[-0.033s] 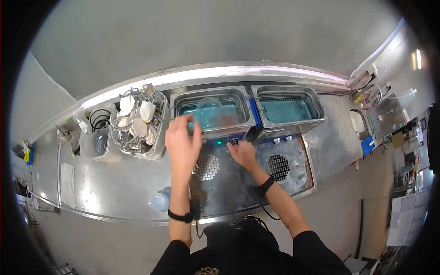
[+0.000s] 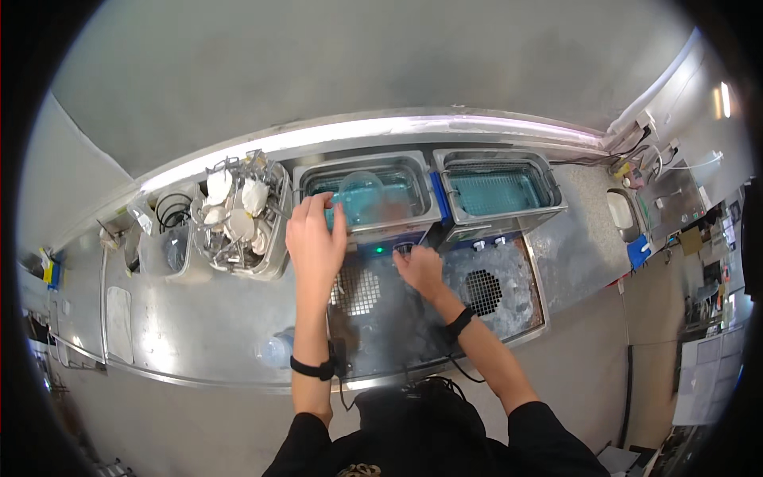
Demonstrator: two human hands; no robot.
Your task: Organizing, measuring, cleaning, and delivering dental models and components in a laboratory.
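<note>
Two metal tanks of blue-green liquid stand side by side at the back of the counter. My left hand (image 2: 313,237) is at the front left of the left tank (image 2: 300,179), its thumb and fingers curved at the edge of a clear round container (image 2: 362,193). The container is over or in the liquid; its depth is hard to tell. At that tank's front panel, beside a green light (image 2: 379,250), my right hand (image 2: 422,269) has its fingers closed on a dark knob (image 2: 404,248). A similar panel with two pale knobs (image 2: 489,243) is on the right tank (image 2: 552,187).
A clear tub (image 2: 276,266) crammed with metal and white parts stands left of the tanks. Another tub (image 2: 187,270) holds dark coils. A clear plastic vessel (image 2: 274,350) sits by my left forearm. Square-holed drain grates (image 2: 482,292) lie before the tanks; a black cable (image 2: 465,370) hangs near me.
My left hand and its fingertips have shifted very slightly left and away from me. The right hand stays at the knob, and the green light remains lit.
</note>
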